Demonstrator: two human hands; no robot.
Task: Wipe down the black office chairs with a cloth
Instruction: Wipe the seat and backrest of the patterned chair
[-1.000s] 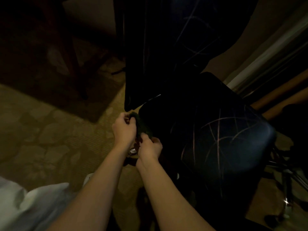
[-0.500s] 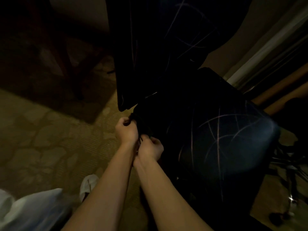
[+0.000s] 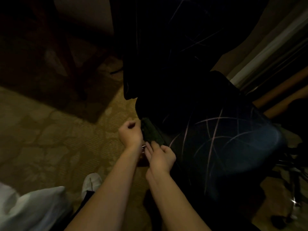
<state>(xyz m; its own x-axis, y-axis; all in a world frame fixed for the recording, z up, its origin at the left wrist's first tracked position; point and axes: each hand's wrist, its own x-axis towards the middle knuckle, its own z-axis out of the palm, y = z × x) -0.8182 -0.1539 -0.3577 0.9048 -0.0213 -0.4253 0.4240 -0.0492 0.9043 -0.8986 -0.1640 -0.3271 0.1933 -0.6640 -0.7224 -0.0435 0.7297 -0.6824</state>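
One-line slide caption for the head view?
Both hands, left hand and right hand, hold a dark cloth against the black chair seat edge.

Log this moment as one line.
left hand: holds cloth | right hand: fingers on cloth | cloth: at chair seat edge | wiping

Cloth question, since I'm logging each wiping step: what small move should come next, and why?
Probably slide the cloth forward along the seat's left edge. Both hands hold it there, the left hand gripping one end and the right hand pinching the other, while the rest of the seat lies uncovered.
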